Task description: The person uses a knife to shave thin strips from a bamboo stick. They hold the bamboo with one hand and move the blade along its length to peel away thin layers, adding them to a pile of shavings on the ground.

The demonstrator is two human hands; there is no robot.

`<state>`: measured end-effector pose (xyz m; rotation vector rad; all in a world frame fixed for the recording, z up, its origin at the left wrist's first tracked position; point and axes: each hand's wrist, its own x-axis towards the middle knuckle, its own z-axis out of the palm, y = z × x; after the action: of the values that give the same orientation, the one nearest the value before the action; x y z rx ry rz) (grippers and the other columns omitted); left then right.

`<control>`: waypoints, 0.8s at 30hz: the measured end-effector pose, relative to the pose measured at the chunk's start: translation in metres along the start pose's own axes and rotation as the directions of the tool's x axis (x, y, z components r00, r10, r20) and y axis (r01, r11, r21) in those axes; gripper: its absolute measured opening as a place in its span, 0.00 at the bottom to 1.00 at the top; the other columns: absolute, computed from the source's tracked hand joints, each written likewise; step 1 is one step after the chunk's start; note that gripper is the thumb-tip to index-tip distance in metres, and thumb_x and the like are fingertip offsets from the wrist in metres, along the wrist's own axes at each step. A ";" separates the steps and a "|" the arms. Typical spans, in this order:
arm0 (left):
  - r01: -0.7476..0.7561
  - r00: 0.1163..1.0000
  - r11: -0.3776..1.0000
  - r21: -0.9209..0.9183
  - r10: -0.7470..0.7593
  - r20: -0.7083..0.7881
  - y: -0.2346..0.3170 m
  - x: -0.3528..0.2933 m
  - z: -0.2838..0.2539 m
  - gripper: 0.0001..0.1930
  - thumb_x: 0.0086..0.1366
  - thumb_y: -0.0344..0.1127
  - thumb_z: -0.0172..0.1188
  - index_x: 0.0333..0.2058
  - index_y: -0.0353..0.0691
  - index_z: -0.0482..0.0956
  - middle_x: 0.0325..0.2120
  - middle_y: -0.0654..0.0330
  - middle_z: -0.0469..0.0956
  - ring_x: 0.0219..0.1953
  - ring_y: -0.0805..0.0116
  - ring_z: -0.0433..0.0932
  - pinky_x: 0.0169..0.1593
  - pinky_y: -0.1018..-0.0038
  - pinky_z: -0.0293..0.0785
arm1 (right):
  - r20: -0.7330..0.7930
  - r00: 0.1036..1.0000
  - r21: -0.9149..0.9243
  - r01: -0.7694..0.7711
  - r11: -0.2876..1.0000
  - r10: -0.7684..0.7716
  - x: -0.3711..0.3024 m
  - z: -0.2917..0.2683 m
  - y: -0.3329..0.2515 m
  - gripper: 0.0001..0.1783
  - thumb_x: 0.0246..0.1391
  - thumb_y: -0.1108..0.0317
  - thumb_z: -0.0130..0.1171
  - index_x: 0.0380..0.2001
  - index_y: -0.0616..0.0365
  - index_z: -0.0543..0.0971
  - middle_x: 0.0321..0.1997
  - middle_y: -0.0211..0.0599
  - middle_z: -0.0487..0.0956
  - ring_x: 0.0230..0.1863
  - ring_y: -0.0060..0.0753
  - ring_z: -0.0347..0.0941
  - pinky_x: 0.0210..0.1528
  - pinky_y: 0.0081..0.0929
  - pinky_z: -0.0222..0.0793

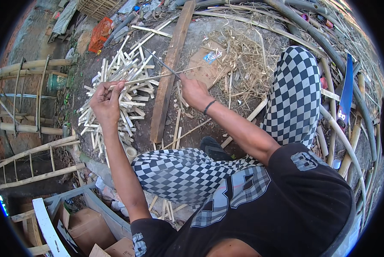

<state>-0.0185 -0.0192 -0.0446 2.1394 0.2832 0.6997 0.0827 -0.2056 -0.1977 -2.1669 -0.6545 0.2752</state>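
Note:
My left hand (107,100) is closed, pinching one end of a thin bamboo strip (142,80) between thumb and fingers. The strip reaches rightward over a long wooden plank (162,109) lying on the ground. In my right hand (195,93), wrapped round its handle, is a knife (161,62) with a narrow dark blade pointing up and to the left. Blade and strip cross just in front of my right fist; the fist hides the handle. Below and around my left hand lies a heap of pale split bamboo sticks (129,103).
Bamboo shavings (247,60) and a flat cardboard piece (200,62) lie beyond my right hand. At right are a blue saw (347,85) and bamboo poles (352,156). An orange crate (100,35) stands far left; bamboo ladders (33,175) and a cardboard box (89,227) are nearer left.

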 end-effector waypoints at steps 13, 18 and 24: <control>0.001 0.997 0.996 0.091 -0.009 0.080 -0.007 -0.001 -0.011 0.05 0.64 0.25 0.63 0.37 0.30 0.79 0.38 0.49 0.84 0.41 0.69 0.82 0.50 0.75 0.77 | 0.099 0.993 -0.006 -0.067 0.998 0.067 0.013 0.025 0.041 0.18 0.52 0.77 0.44 0.48 0.61 0.69 0.30 0.62 0.80 0.35 0.67 0.78 0.38 0.57 0.73; 0.006 0.998 0.999 0.045 -0.009 0.060 -0.008 0.003 -0.010 0.05 0.65 0.25 0.63 0.36 0.29 0.79 0.37 0.49 0.84 0.42 0.69 0.82 0.50 0.75 0.78 | 0.070 0.996 0.041 0.059 0.997 -0.061 0.016 0.043 0.040 0.19 0.53 0.76 0.45 0.50 0.61 0.69 0.31 0.61 0.80 0.37 0.65 0.79 0.43 0.57 0.73; 0.018 0.998 0.998 0.057 -0.021 0.053 -0.015 0.006 -0.015 0.04 0.65 0.24 0.62 0.36 0.29 0.78 0.38 0.48 0.83 0.43 0.65 0.83 0.51 0.71 0.81 | 0.014 0.991 -0.048 -0.131 0.990 0.132 0.031 0.049 0.096 0.19 0.55 0.75 0.45 0.51 0.59 0.70 0.32 0.60 0.81 0.40 0.63 0.79 0.44 0.55 0.73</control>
<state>-0.0217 0.0026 -0.0467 2.2027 0.2981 0.6281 0.1237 -0.2057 -0.3024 -2.2590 -0.5327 0.3519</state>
